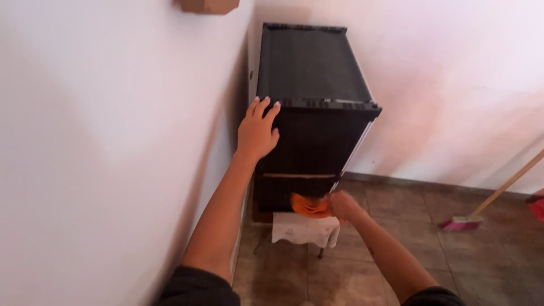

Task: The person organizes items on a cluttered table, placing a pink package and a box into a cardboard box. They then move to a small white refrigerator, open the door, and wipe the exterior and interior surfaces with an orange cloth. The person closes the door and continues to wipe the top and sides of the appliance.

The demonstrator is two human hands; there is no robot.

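Low against the black cabinet [317, 141], the right hand [343, 205] closes its grip on an orange cloth [309, 205] just above a hanging white cloth [305, 229], while the left hand [256, 131] rests open, fingers spread, on the cabinet's upper front.

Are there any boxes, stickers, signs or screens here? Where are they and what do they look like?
White cloth: hangs below the black cabinet; rectangular, with faint small markings too blurred to make out.
Brown box-like thing: on the wall at the top edge; cut off, kind unclear.
No signs, screens or clear packages show.
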